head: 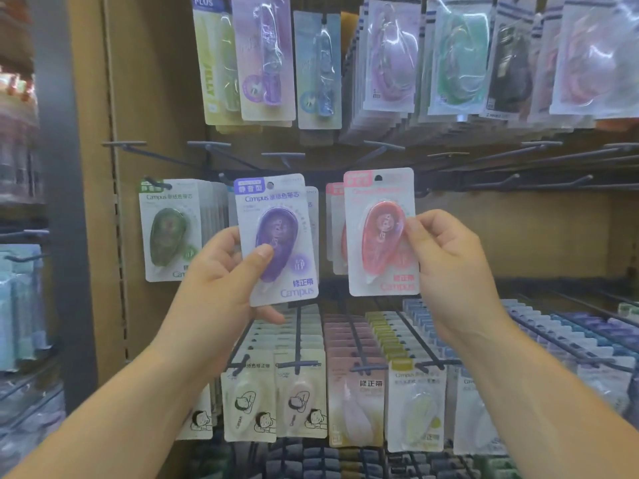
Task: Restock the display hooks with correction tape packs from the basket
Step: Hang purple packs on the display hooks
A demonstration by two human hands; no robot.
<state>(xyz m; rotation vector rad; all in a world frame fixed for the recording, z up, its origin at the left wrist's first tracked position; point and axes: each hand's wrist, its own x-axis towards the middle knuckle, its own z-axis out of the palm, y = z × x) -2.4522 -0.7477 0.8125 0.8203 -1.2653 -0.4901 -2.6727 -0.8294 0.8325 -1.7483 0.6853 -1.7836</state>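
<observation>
My left hand [221, 271] grips a purple correction tape pack [276, 236] by its lower left edge, thumb on the front. It is raised in front of the middle row, over a few more packs on the hook behind. My right hand [446, 261] pinches a red correction tape pack [380, 233] by its right side, held up before a hook with other red packs [333, 229]. A stack of green packs [169, 233] hangs to the left. The basket is out of view.
Several bare black hooks [518, 181] stick out to the right in the middle row. Full rows of packs hang above [390, 63] and below [356, 402]. A tan side panel [114, 202] bounds the display on the left, with another shelf [20, 271] beyond it.
</observation>
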